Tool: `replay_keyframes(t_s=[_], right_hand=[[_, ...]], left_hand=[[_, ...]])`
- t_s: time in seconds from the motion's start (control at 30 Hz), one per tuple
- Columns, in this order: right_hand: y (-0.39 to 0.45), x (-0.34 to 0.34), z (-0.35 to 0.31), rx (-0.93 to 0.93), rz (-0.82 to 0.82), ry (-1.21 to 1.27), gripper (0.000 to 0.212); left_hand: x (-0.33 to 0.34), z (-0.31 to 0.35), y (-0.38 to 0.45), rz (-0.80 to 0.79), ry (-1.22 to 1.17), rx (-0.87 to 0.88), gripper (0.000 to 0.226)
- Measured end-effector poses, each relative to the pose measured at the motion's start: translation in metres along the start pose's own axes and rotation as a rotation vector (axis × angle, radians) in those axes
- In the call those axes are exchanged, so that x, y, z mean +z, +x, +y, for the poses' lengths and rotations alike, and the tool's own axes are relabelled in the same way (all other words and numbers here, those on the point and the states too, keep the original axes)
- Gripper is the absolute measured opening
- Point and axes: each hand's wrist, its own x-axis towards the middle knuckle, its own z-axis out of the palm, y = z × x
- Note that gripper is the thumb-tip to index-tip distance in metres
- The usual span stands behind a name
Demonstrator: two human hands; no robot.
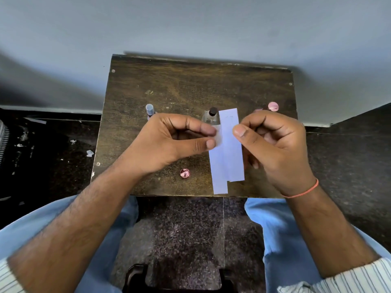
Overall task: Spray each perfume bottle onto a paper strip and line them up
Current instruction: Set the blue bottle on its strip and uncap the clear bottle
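Two paper strips overlap lengthwise, long axes running away from the person; left hand and right hand each pinch one between clamped fingers, poised to separate them sideways.

Three perfume bottles, two paper strips, one loose pink cap, two hands.

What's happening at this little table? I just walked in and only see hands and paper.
A person seated at a small wooden table is holding two overlapping paper strips above it. The left hand pinches the left strip's edge, and the right hand pinches the right one, seemingly separating them. Three perfume bottles stand behind the hands: one with a clear cap, one dark-capped, one pink-capped. A loose pink cap lies near the front edge. No strip is laid down yet.
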Motion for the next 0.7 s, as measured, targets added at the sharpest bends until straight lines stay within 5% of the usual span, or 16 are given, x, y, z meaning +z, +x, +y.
replay_keyframes(t_s=[0.23, 0.33, 0.47, 0.7], right_hand=[[-0.008, -0.058, 0.002, 0.218, 0.113, 0.132, 0.014], [-0.010, -0.090, -0.001, 0.317, 0.059, 0.070, 0.029], [-0.010, -0.118, 0.006, 0.432, 0.038, -0.114, 0.005], [-0.004, -0.125, 0.033, 0.664, 0.133, -0.306, 0.018]], left_hand=[[0.011, 0.002, 0.001, -0.070, -0.026, -0.084, 0.033], [0.015, 0.002, 0.002, -0.081, -0.008, -0.088, 0.033], [0.019, 0.003, 0.003, -0.062, 0.010, -0.075, 0.029], [0.022, 0.006, 0.003, -0.051, -0.025, -0.098, 0.025]])
